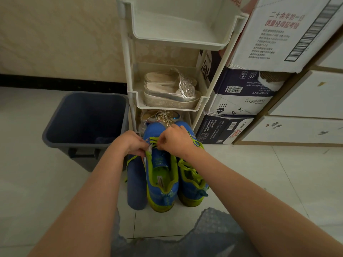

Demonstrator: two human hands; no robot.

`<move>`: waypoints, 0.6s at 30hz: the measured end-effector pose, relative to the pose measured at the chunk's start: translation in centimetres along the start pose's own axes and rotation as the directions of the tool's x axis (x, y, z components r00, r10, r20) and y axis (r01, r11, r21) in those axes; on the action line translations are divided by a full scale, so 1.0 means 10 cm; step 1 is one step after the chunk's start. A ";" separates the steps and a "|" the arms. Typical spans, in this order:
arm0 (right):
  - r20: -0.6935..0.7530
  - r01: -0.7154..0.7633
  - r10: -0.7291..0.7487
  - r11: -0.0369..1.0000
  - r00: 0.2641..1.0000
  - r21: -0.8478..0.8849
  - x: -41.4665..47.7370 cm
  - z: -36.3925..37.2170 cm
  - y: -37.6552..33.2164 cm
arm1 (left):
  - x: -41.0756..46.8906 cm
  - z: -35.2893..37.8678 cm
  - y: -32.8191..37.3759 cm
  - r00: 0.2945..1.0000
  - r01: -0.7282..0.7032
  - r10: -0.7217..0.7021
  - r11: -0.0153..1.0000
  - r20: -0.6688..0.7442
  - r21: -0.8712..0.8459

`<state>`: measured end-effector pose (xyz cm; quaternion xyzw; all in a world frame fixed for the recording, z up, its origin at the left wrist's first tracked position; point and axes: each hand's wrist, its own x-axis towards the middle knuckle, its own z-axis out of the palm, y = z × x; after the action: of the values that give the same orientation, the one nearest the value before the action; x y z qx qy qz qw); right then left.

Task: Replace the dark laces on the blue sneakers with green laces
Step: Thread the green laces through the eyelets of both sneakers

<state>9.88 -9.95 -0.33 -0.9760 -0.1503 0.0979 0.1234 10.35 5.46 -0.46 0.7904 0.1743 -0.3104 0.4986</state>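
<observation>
Counting from the head view: you have two blue sneakers on the floor tiles, left sneaker point(161, 182) and right sneaker point(193, 191), side by side and touching, toes toward the white rack point(185, 41). Both carry green lace point(154, 140). One dark blue roll point(136, 186) lies against the left sneaker. One grey bin point(55, 130) stands left of the rack, with something dark at its bottom that I cannot identify. The rack shows three tiers: the middle holds one pair of silver slip-ons point(170, 91), the bottom a shoe with gold laces, mostly hidden. At least three cartons point(241, 93) are stacked to its right. Your left hand point(132, 141) and right hand point(176, 140) are close together over the left sneaker's upper eyelets, fingers curled, each pinching the green lace.
</observation>
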 end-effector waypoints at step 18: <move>-0.045 0.041 -0.046 0.995 0.998 -0.093 -0.02 0.08 -0.08 | 0.02 -0.02 -0.03 1.000 -0.021 0.021 0.998 0.003 0.066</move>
<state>9.26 -9.10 -0.87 -0.9792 -0.1729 0.0651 0.0839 10.41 5.78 -0.74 0.8079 0.1547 -0.3117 0.4756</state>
